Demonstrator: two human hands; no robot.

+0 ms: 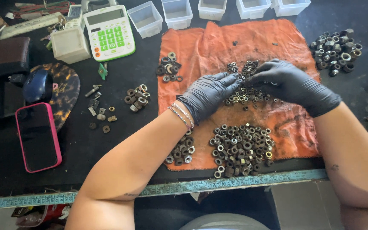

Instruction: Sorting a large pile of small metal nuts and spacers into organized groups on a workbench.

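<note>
Both my hands wear black gloves and rest on an orange cloth [209, 47] spread on the dark table. My left hand [209, 94] lies flat with its fingers stretched out, its fingertips touching a loose pile of small metal nuts [248, 94] in the cloth's middle. Over the right side of that same pile, my right hand [288, 83] hovers with bent fingers reaching into the nuts; whether it pinches one is hidden. A bigger heap of dark nuts [241, 149] sits on the cloth near the front edge, with a smaller heap [180, 154] at the cloth's left corner.
Several empty clear plastic bins [177, 12] line the back edge. More nut heaps lie at the right [335, 51], beside the cloth [169, 67] and further left [137, 98]. A white calculator [109, 32], a pink-cased phone [38, 136] and a computer mouse [37, 85] sit on the left.
</note>
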